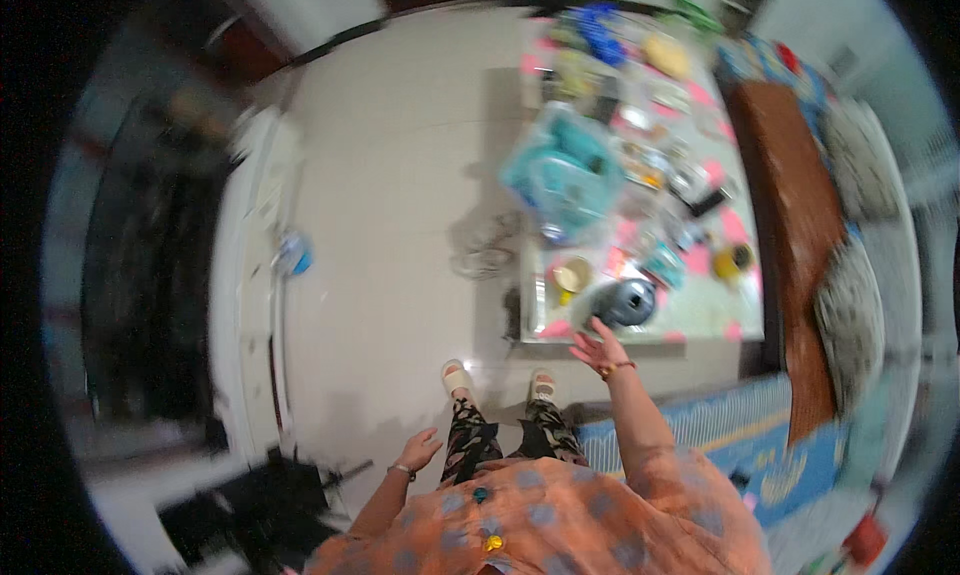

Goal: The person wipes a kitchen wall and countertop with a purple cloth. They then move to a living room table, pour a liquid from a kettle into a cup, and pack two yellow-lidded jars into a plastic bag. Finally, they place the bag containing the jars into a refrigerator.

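My right hand (598,350) reaches to the near edge of the table, its fingers spread and nothing in its grasp. Its fingertips are right by a dark grey rounded vessel (634,302), perhaps a kettle or jug; blur hides whether they touch it. To the left of that vessel is a yellow-handled cup (572,275). A small teal packet (664,266) lies just behind the vessel. My left hand (420,452) hangs low beside my left leg, over the floor, holding nothing, with its fingers apart.
A cluttered table (705,305) carries a teal plastic bag (566,173), a yellow container (733,260) and several blurred items. Along its right side runs a sofa with a brown seat cover (795,177). Tiled floor (382,200) lies left of the table; a white cabinet (247,275) stands beyond.
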